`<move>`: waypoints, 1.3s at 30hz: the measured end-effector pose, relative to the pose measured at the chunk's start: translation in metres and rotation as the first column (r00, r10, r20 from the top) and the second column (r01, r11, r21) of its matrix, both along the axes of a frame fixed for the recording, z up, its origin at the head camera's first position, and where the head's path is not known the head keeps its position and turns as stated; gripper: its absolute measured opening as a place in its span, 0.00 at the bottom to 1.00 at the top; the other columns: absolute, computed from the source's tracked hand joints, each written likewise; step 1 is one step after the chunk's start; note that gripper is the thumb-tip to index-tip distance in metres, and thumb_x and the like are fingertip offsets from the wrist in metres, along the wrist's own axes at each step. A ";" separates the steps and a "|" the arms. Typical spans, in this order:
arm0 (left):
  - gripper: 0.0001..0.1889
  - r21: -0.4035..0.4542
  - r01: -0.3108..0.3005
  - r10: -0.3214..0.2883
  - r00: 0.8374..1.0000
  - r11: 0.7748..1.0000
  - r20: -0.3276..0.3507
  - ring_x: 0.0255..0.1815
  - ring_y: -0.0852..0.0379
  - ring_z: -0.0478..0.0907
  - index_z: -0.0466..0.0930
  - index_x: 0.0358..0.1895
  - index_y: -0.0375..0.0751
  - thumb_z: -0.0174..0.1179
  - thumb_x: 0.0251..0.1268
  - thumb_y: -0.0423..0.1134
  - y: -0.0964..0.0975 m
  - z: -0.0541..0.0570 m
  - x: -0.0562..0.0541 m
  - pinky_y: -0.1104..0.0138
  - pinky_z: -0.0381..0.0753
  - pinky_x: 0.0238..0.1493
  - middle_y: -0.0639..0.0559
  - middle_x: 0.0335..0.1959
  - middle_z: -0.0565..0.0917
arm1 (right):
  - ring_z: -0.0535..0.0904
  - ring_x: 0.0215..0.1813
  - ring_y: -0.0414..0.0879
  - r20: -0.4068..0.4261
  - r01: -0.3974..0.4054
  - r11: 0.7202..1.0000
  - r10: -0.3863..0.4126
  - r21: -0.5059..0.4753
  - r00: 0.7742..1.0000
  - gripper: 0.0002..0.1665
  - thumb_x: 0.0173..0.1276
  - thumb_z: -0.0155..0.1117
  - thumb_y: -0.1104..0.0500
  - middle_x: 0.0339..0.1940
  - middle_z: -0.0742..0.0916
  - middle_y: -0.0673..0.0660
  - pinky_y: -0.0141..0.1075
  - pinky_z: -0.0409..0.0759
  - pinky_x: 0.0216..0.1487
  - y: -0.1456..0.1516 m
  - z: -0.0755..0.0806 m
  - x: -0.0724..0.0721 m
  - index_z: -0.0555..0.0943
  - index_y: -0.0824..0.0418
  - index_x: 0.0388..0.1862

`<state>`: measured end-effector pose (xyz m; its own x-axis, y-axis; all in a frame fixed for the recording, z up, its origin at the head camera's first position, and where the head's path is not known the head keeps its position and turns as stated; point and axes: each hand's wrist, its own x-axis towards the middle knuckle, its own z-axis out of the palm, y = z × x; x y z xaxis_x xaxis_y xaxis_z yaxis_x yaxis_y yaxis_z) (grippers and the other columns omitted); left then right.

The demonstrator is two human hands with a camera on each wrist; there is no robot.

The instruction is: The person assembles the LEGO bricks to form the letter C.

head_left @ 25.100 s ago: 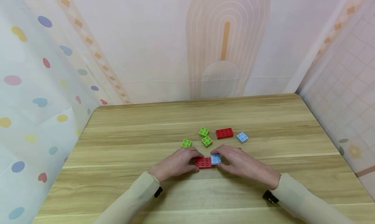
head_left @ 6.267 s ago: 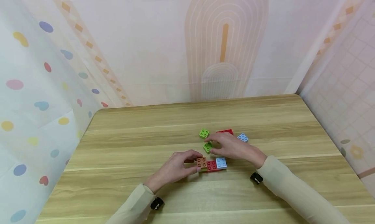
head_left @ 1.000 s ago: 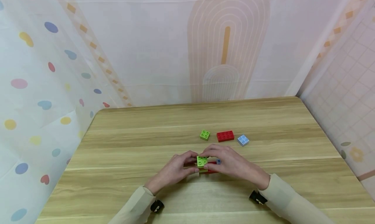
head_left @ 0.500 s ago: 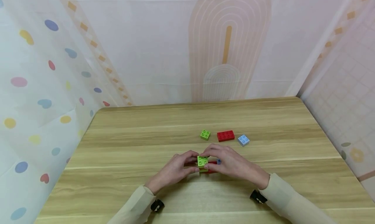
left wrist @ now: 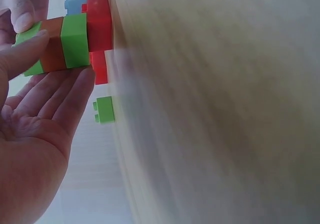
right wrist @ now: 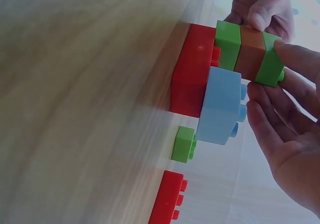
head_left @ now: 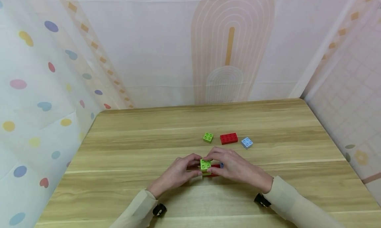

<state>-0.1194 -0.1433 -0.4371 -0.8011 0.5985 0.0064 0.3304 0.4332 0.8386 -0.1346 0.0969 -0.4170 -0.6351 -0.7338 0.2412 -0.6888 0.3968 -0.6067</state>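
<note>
A toy-brick build stands on the wooden table between my hands. Its base is a long red brick. On one end rise a green brick, a brown brick and a second green brick on top; a light blue brick sits on the other end. My left hand grips the stack at the brown brick, thumb on one side, fingers on the other. My right hand pinches the top green brick and covers much of the blue one in the head view.
Behind the hands lie a loose green brick, a long red brick and a small light blue brick. Patterned cloth closes off the back and sides of the wooden table.
Since 6.3 s ago my right hand has brought a green brick from the table onto the brown one. Earlier, the base bore only the blue brick. Over the last second both hands barely move.
</note>
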 end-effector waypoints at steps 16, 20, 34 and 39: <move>0.15 0.097 -0.076 0.083 0.994 0.992 -0.069 0.52 0.59 0.82 0.80 0.52 0.47 0.68 0.65 0.41 0.001 0.003 0.002 0.67 0.80 0.54 0.57 0.50 0.85 | 0.83 0.48 0.41 0.065 0.074 0.997 -0.072 -0.026 0.995 0.19 0.65 0.72 0.53 0.48 0.85 0.46 0.38 0.84 0.47 0.001 -0.003 0.002 0.82 0.55 0.54; 0.13 0.087 -0.070 0.079 0.992 0.994 -0.103 0.51 0.60 0.82 0.81 0.50 0.50 0.68 0.65 0.41 0.000 0.005 0.002 0.68 0.80 0.54 0.60 0.48 0.85 | 0.82 0.51 0.39 0.088 0.101 0.994 -0.096 -0.050 0.991 0.18 0.65 0.73 0.53 0.47 0.85 0.45 0.36 0.82 0.51 0.002 -0.004 0.002 0.81 0.54 0.51; 0.10 0.006 -0.047 0.047 0.980 0.999 -0.195 0.50 0.59 0.83 0.81 0.47 0.46 0.68 0.65 0.39 0.000 0.009 0.002 0.67 0.81 0.53 0.54 0.47 0.87 | 0.83 0.50 0.39 0.105 0.105 0.993 -0.099 -0.051 0.989 0.14 0.64 0.73 0.54 0.45 0.86 0.45 0.37 0.83 0.50 0.000 -0.002 0.003 0.83 0.54 0.48; 0.11 0.005 -0.031 0.031 0.980 1.000 -0.199 0.50 0.57 0.83 0.81 0.48 0.46 0.68 0.65 0.38 0.001 0.009 0.001 0.67 0.80 0.53 0.54 0.48 0.86 | 0.83 0.51 0.40 0.117 0.102 0.994 -0.098 -0.032 0.988 0.15 0.65 0.72 0.53 0.46 0.86 0.45 0.37 0.83 0.50 0.002 -0.001 0.003 0.82 0.53 0.49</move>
<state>-0.1181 -0.1427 -0.4277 -0.8017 0.5735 0.1685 0.4772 0.4443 0.7582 -0.1317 0.0990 -0.4178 -0.7301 -0.6569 0.1885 -0.5717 0.4359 -0.6951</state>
